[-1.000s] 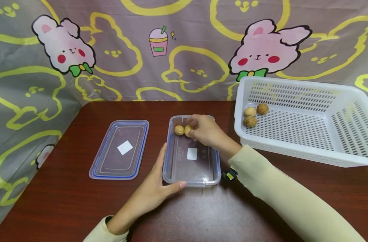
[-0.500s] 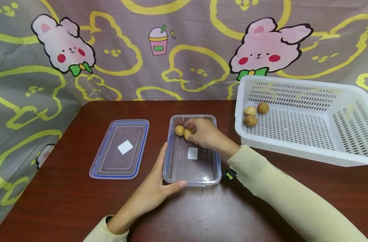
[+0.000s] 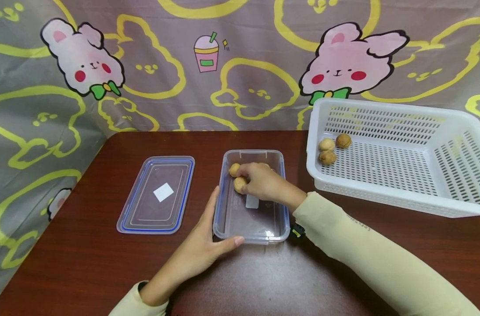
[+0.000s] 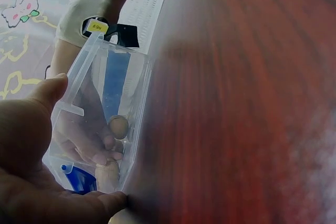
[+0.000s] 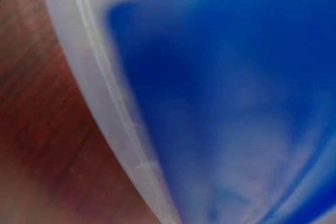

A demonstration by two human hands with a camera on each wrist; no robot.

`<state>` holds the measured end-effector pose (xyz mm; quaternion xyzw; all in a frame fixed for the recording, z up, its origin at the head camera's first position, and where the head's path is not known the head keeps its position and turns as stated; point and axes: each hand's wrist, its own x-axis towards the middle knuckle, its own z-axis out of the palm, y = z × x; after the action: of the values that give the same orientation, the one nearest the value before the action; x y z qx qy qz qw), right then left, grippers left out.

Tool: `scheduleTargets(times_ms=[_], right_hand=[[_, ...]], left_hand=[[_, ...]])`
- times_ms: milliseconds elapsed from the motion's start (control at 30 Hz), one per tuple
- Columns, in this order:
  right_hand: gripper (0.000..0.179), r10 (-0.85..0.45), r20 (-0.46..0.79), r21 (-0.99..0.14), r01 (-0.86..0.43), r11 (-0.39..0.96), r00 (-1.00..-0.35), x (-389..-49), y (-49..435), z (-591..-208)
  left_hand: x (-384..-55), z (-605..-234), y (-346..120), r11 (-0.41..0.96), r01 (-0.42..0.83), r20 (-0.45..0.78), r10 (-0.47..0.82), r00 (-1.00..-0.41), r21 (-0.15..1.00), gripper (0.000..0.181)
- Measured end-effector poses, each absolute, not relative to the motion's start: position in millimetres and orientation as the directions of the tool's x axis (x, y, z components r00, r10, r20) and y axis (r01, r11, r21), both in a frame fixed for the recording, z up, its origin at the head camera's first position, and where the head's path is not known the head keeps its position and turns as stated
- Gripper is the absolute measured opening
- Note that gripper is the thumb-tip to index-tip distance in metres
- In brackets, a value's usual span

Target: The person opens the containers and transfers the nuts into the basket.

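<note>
A clear plastic food container point(image 3: 234, 224) stands at the table's middle. Inside its far end, my right hand point(image 3: 261, 181) pinches a walnut point(image 3: 239, 186) between thumb and fingers. Another walnut point(image 3: 234, 170) lies just beyond it, at the left wall, and one more walnut point(image 3: 265, 165) shows partly behind the hand. My left hand point(image 3: 202, 243) rests against the container's near left corner, straight fingers along the left wall and thumb along the front. In the left wrist view, walnuts point(image 4: 118, 127) and the right fingers show through the clear wall.
A clear lid point(image 3: 157, 219) with a blue seal lies to the left. At right stands a white perforated basket point(image 3: 382, 193) with three walnuts point(image 3: 327, 157) in its left corner. A patterned cloth point(image 3: 259, 39) hangs behind the table. A blurred blue shape point(image 5: 226, 77) fills most of the right wrist view.
My right hand has shifted slightly toward me and left inside the container, bringing the pinched walnut along. A walnut behind that hand now shows. The left hand keeps its place.
</note>
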<state>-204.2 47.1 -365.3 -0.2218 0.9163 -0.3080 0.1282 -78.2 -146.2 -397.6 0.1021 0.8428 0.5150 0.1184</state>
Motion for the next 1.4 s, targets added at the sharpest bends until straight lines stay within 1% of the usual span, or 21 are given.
scheduleTargets(times_ms=[233,433,667,833,1167,1400], right_hand=[[0.030,-0.482,-0.081,-0.607,-0.340,0.719,-0.873,-203.6,45.1,-366.2],[0.030,-0.474,-0.072,-0.648,-0.320,0.691,-0.878,-201.2,45.5,-363.8],[0.027,-0.466,-0.025,-0.705,-0.315,0.635,-0.885,-196.5,52.2,-354.8],[0.030,-0.461,-0.025,-0.735,-0.296,0.610,-0.887,-190.6,60.0,-340.6],[0.034,-0.489,0.031,-0.754,-0.342,0.561,-0.872,-180.8,84.1,-305.1],[0.033,-0.450,0.020,-0.784,-0.294,0.547,-0.893,-184.4,118.9,-274.1]], left_hand=[[-78.3,-396.6,-145.7,0.450,0.041,-0.102,0.289,-0.952,0.892,0.120],[-77.9,-396.3,-146.0,0.454,0.034,-0.110,0.287,-0.952,0.890,0.120],[-78.3,-396.5,-145.5,0.450,0.036,-0.109,0.292,-0.950,0.892,0.119],[-78.4,-396.9,-145.7,0.458,0.039,-0.108,0.290,-0.951,0.888,0.120],[-78.0,-396.8,-147.8,0.454,0.045,-0.099,0.287,-0.953,0.890,0.120],[-78.3,-398.5,-146.4,0.454,0.027,-0.113,0.277,-0.954,0.891,0.121]])
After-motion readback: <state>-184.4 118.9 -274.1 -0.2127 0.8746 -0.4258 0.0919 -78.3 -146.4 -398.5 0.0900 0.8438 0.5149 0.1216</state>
